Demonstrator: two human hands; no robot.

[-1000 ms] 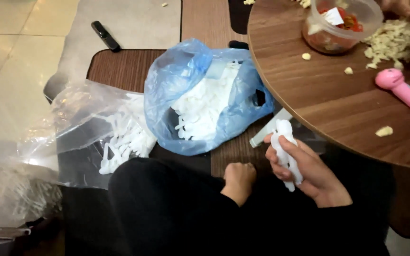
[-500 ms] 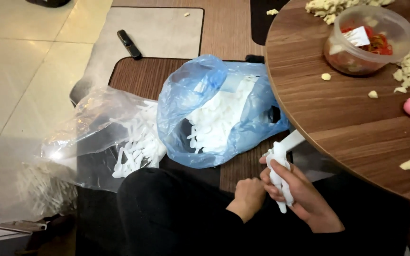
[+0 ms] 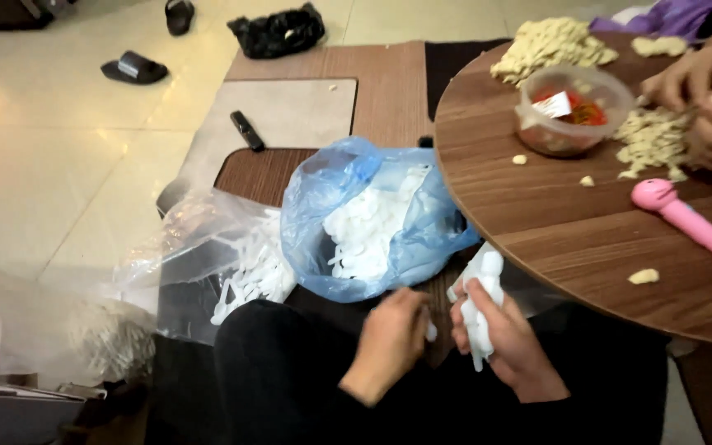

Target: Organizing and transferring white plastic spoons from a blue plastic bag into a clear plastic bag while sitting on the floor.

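My right hand [image 3: 496,338] has a clenched grip on a bunch of white plastic pieces [image 3: 481,298], held upright over my lap just below the edge of the round wooden bench [image 3: 570,239]. My left hand [image 3: 393,338] sits just beside it, fingers curled around a small white bit (too blurred to make out). The blue bag [image 3: 331,198] of white pieces lies open just above my hands, a clear bag [image 3: 199,239] to its left.

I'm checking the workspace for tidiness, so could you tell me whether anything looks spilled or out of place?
Pale crumbs lie loose on the round table, away from the main heap. On the floor, two sandals sit apart from each other.
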